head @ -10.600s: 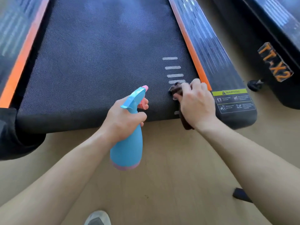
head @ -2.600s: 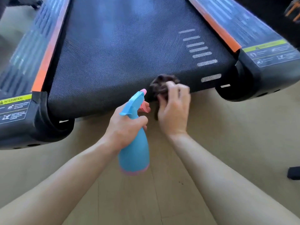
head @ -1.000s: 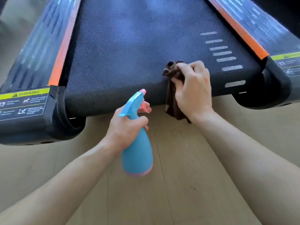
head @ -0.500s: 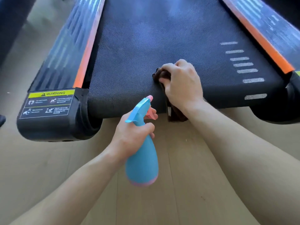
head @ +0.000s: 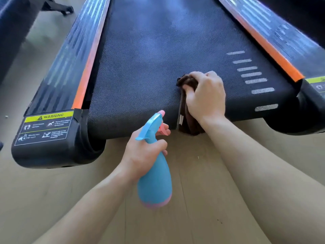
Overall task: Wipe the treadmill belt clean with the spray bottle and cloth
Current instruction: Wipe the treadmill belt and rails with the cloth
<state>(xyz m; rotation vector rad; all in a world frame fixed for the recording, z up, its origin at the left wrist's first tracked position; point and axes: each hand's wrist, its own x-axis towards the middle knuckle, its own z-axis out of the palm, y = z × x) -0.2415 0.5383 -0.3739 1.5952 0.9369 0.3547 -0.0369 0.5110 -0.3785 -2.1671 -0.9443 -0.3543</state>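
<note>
The right hand (head: 204, 96) is down on the near end of the treadmill belt (head: 149, 67), fingers curled over a bunched dark brown cloth (head: 187, 81). The cloth sits under and just left of the knuckles, pressed against the belt, and its loose tail hangs off the belt's rounded near edge toward the wooden floor (head: 52, 191), a small tag showing on its left side. To the right of that hand runs a column of pale dash marks (head: 249, 74) printed on the belt.

The left hand (head: 144, 152) is closer in and lower, wrapped round the neck of a blue spray bottle (head: 154, 182) with a pink base; a finger lies at the pink trigger. The nozzle points away, toward the belt's near edge, just left of the hanging cloth. The bottle hangs over the floor, clear of the treadmill.

On the left, an orange-edged side rail (head: 70, 55) ends in a black cap with a yellow warning label (head: 45, 127). The matching right side rail (head: 274, 37) runs off at the right.
</note>
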